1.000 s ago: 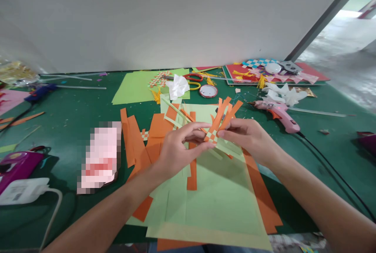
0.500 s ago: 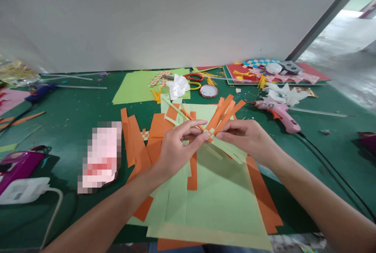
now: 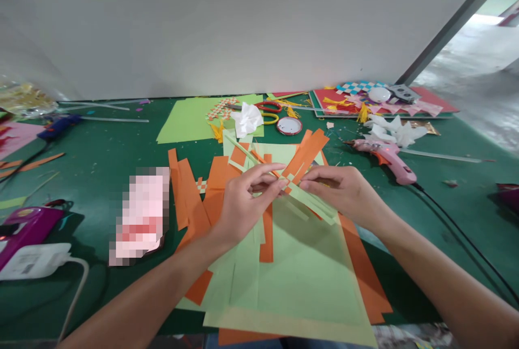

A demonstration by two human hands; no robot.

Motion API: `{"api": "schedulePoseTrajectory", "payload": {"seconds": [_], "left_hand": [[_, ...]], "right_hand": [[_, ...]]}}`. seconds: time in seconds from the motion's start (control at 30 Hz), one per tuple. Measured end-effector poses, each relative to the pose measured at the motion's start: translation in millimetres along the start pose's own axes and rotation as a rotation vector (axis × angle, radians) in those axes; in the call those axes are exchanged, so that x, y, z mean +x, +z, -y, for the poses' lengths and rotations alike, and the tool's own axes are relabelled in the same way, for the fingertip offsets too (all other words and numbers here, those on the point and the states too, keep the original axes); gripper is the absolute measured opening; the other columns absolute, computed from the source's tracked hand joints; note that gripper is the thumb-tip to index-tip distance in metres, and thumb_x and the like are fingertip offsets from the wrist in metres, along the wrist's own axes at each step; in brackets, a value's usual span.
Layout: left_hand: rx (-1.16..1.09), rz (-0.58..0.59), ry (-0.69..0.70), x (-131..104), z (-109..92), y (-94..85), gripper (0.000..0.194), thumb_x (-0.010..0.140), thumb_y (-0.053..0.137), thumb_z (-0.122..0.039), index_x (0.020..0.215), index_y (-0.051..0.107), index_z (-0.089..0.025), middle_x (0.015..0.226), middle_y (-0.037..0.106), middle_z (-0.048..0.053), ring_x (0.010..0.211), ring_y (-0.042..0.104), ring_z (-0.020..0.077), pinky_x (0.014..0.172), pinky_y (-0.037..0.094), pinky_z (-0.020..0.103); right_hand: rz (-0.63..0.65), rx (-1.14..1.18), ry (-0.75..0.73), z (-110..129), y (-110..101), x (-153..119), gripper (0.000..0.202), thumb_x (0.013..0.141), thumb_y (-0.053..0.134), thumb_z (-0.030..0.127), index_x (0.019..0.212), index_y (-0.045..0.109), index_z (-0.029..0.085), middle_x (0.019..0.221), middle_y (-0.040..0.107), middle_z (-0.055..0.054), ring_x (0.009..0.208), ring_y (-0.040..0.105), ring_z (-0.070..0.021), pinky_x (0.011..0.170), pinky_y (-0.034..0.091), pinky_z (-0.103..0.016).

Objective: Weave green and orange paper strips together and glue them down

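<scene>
Here's the woven paper piece (image 3: 290,178) — a tiny checkerboard of flat orange strips (image 3: 307,153) and pale-green strips (image 3: 316,203), the orange ends fanning up and away. It's held up between both hands, over the smooth pale-green sheets (image 3: 304,279) on the table (image 3: 101,143). Left hand (image 3: 249,198) pinches it, thumb against fingers; right hand (image 3: 338,189) has thumb and fingertips bunched at its right edge — can't tell if they're gripping.

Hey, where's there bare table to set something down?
One nearly bare patch of table lies between the blue glue gun, blurred pink item and bright green sheet. Another lies between the pink glue gun and the far-right purple item, save one scrap. It's crowded mid-table, with paper strips around your left hand and right hand.
</scene>
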State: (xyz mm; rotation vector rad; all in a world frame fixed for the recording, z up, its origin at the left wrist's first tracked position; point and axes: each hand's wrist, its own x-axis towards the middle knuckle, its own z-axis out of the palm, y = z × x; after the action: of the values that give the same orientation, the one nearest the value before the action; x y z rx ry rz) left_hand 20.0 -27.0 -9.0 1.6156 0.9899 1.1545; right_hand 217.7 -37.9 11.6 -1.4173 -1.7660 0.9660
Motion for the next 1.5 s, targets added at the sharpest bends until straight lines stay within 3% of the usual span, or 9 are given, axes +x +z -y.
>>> {"api": "schedulePoseTrajectory", "payload": {"seconds": [0.4,0.6,0.8,1.0,1.27,1.5], "left_hand": [[-0.026,-0.025,-0.017,-0.2,0.5,1.4,0.019,0.083,0.070,-0.027,0.101,0.068,-0.021,0.076,0.074,-0.001,0.067,0.074,0.0157,0.067,0.063,0.024],[-0.057,-0.030,-0.028,0.8,-0.3,1.3,0.014,0.083,0.070,-0.025,0.096,0.068,-0.020,0.077,0.074,-0.001,0.065,0.073,0.0140,0.065,0.063,0.021],[0.016,0.005,0.004,-0.5,0.8,0.8,0.019,0.085,0.068,-0.028,0.103,0.067,-0.022,0.076,0.074,-0.001,0.068,0.073,0.0148,0.070,0.062,0.024],[0.083,0.025,0.063,-1.4,-0.6,0.7,0.017,0.085,0.068,-0.025,0.102,0.067,-0.022,0.078,0.074,-0.002,0.070,0.073,0.0131,0.071,0.060,0.021],[0.086,0.035,0.020,-1.4,-1.7,0.5,0.023,0.084,0.068,-0.024,0.107,0.068,-0.022,0.078,0.073,-0.002,0.072,0.071,0.0099,0.071,0.056,0.015],[0.065,0.035,0.003,-1.0,-3.1,0.0,0.019,0.084,0.068,-0.029,0.099,0.069,-0.018,0.076,0.071,0.000,0.071,0.070,0.0108,0.066,0.055,0.014]], "right_hand": [[-0.050,-0.011,0.018,-0.6,1.7,-1.2,0.020,0.083,0.063,0.038,0.078,0.073,0.022,0.080,0.073,-0.003,0.073,0.065,-0.0191,0.067,0.048,-0.029],[-0.035,0.024,-0.022,0.5,3.7,-0.9,0.019,0.084,0.063,0.036,0.076,0.072,0.021,0.079,0.071,-0.002,0.074,0.064,-0.0176,0.069,0.047,-0.029],[-0.037,0.041,-0.032,0.2,3.8,-1.3,0.019,0.085,0.062,0.037,0.077,0.070,0.021,0.084,0.071,-0.003,0.076,0.063,-0.0176,0.071,0.046,-0.030],[-0.035,0.001,0.000,-1.3,4.6,-1.6,0.023,0.084,0.063,0.038,0.072,0.070,0.019,0.072,0.069,-0.001,0.068,0.061,-0.0163,0.064,0.044,-0.028],[0.011,0.085,-0.031,-1.1,4.9,-1.7,0.020,0.084,0.061,0.035,0.076,0.071,0.019,0.083,0.072,-0.003,0.079,0.064,-0.0194,0.071,0.047,-0.029],[0.030,0.076,-0.054,0.3,3.2,-0.3,0.022,0.086,0.060,0.036,0.075,0.069,0.019,0.079,0.070,-0.003,0.072,0.060,-0.0167,0.067,0.045,-0.028]]}}
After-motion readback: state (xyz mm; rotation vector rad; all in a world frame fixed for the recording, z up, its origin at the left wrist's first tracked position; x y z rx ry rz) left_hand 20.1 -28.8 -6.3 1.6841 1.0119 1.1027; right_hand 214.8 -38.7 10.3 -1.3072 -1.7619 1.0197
